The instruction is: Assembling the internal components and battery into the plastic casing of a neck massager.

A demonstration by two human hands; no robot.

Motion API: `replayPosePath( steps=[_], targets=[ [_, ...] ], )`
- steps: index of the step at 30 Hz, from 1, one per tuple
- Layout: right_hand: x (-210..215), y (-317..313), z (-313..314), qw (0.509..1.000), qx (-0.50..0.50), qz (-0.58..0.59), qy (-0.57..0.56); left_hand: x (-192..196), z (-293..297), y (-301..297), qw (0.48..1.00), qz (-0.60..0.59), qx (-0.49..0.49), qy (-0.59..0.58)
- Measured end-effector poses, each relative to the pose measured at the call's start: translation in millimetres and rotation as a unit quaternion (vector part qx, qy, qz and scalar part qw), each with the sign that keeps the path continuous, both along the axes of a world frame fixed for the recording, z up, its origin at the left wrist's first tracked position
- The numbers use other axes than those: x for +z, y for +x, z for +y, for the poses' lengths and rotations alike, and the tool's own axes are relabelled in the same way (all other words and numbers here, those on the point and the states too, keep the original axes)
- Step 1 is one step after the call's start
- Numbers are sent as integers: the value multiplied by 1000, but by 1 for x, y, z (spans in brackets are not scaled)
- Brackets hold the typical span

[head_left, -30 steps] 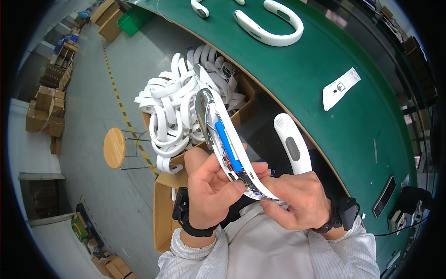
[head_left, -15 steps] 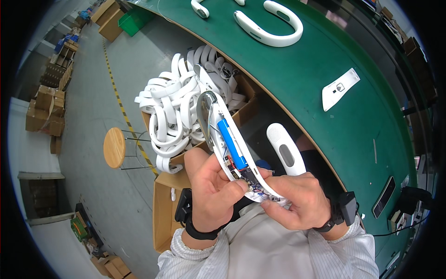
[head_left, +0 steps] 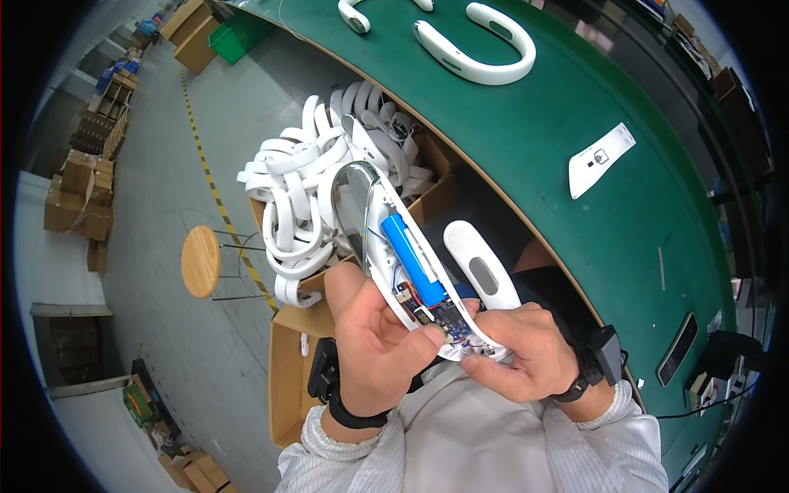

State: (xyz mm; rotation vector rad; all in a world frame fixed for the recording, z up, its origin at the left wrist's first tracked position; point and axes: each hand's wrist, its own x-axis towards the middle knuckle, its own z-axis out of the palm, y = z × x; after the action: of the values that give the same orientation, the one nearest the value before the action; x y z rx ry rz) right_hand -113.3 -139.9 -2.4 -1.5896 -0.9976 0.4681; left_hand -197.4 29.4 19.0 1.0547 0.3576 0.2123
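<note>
Between my hands is a white U-shaped neck fan, one arm [head_left: 385, 201] of it uncovered. A blue cylindrical battery [head_left: 412, 259] and a circuit board with thin wires [head_left: 444, 319] lie inside that arm. My left hand [head_left: 378, 349] is closed on its left edge, thumb on the circuit board. My right hand [head_left: 530, 349] pinches the near right end between thumb and fingers. The fan's other arm [head_left: 483, 267], with perforations and a grey oval patch, rises beyond my right hand. A clear glossy curved piece [head_left: 352, 209] shows along the left edge.
Left of the table, a cardboard box [head_left: 440, 168] overflows with white neck fans [head_left: 300, 156]. Another open box [head_left: 289, 378] stands nearer. The green table [head_left: 567, 90] holds a neck fan [head_left: 493, 72], a white printed strip [head_left: 602, 160] and a phone [head_left: 679, 349]. A round stool [head_left: 201, 261] stands left.
The neck fan has turned so its uncovered inside faces up more, showing more of the battery and board. Its other arm has shifted left. Both hands keep their grip.
</note>
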Motion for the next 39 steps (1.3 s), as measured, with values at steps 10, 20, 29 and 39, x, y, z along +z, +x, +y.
replayPosePath(
  steps=[10, 20, 29, 39],
  targets=[
    [-13, 6, -1, 998, 53, 31, -6, 1, -2, -2, 1000, -1, 3, 6],
    [-23, 10, -3, 984, 117, 132, 9, -8, -2, -4, 999, -22, 5, 38],
    [-37, 13, -2, 955, 194, 213, 69, -9, -3, -4, 996, -35, -10, 81],
    [-51, 7, -3, 913, 212, 332, 101, 0, -8, -3, 998, -46, -17, 50]
  ],
)
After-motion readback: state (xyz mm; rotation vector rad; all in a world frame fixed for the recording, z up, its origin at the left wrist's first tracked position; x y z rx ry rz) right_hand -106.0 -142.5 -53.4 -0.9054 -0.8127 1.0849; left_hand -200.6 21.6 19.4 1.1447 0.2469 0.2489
